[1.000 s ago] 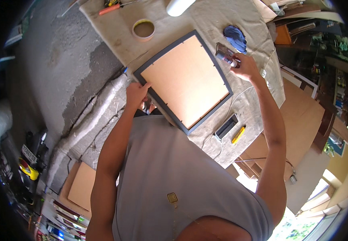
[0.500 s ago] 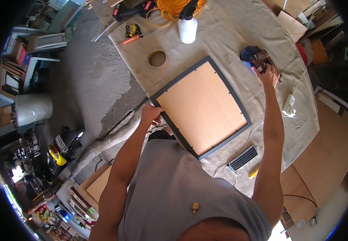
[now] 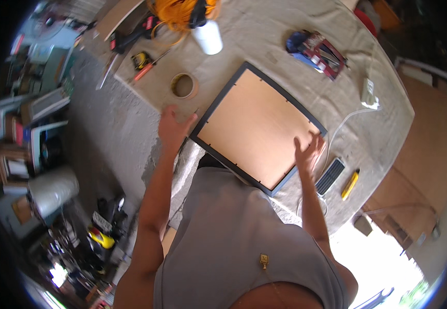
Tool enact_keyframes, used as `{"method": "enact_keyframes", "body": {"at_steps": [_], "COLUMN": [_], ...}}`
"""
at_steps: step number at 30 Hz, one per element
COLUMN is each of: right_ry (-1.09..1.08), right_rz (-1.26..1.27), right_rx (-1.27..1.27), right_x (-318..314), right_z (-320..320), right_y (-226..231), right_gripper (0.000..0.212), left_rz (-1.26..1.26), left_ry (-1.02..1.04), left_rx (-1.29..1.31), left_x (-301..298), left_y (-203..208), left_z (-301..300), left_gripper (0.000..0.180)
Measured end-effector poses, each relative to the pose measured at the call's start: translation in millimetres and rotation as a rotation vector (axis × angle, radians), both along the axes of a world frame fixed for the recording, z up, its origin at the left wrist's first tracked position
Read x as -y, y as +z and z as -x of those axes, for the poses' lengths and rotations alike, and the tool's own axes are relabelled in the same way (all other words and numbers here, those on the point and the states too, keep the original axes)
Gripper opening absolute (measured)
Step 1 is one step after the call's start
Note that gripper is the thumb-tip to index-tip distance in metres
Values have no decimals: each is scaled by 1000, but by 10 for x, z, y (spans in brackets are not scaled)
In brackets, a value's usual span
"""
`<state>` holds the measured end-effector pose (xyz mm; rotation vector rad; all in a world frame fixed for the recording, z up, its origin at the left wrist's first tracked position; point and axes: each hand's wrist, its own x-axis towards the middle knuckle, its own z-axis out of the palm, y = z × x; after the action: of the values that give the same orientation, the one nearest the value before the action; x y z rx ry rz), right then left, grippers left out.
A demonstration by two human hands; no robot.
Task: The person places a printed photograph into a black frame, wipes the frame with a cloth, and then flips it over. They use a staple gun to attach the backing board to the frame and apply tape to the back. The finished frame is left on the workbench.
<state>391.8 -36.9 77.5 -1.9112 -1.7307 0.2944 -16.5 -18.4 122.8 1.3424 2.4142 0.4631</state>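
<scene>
A dark picture frame point(image 3: 218, 105) lies flat at the centre of the view, back side up, showing a plain tan backing board point(image 3: 257, 121) with small dark tabs around its edge. It sits turned like a diamond, corners pointing to the top, right, bottom and left; its slightly longer axis slants from upper left to lower right.

The left hand point(image 3: 174, 130), blurred, is just beside the left corner, thumb and fingers spread; whether the thumb touches the edge, I cannot tell. The right hand point(image 3: 309, 152) is over the lower right part, fingers spread across the board and toward the right corner; how firmly it presses cannot be told.

Beneath is a beige cloth point(image 3: 265, 36) covering a table. Left of the top corner lies a roll of tape point(image 3: 195, 86), with a red-handled screwdriver point(image 3: 144, 72) and tape measure point(image 3: 141, 60) farther upper left. A white bottle point(image 3: 209, 38) stands near orange cord point(image 3: 177, 14) at the top. At upper right, a dark red packet point(image 3: 324, 54) overlaps a blue rag point(image 3: 295, 42). A yellow cutter point(image 3: 351, 185) lies at lower right.
</scene>
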Motion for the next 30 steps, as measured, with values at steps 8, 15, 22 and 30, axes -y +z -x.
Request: {"method": "enact_keyframes", "body": {"at_steps": [8, 15, 22, 30], "right_ry": [-600, -803, -824, -746], "right_rz": [294, 181, 218, 111], "right_rx": [-201, -306, -310, -319], "right_x": [1365, 1326, 1294, 1508], "right_z": [649, 625, 601, 724], "right_y": [-223, -309, -145, -104], "right_gripper": [75, 46, 36, 35], "left_rz": [-185, 207, 269, 240], "left_ry": [-391, -265, -503, -576], "left_rx": [-151, 1336, 1237, 1106], "left_x": [-974, -551, -287, -175], "left_y": [-446, -263, -183, -110], "left_z": [442, 187, 86, 216], "left_gripper": [89, 44, 45, 57]}}
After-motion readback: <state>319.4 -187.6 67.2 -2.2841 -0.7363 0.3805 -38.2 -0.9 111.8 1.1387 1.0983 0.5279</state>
